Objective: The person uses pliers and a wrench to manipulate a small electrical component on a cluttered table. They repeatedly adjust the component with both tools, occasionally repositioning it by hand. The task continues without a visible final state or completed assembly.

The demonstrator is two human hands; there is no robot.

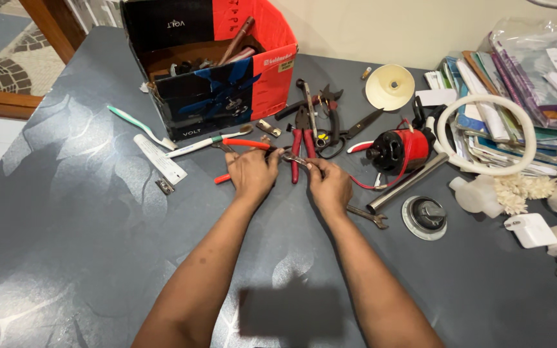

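My left hand [253, 173] and my right hand [329, 183] meet over the dark table [85, 212], both pinching a small metal tool [293, 158] between their fingertips. Just beyond the fingers lie red-handled pliers [300, 143], a red-handled tool [245, 143] and black-handled cutters [329, 106]. A metal spanner [369, 216] lies by my right wrist. The small tool's exact shape is hidden by my fingers.
An open red-and-black cardboard box [227, 84] with tools stands at the back. A red motor [400, 149], metal tube [407, 183], round metal cap [424, 217], cream funnel [389, 86], white hose ring [485, 132], stacked papers [523, 84], white adapters [543, 235], toothbrushes [140, 127] lie around.
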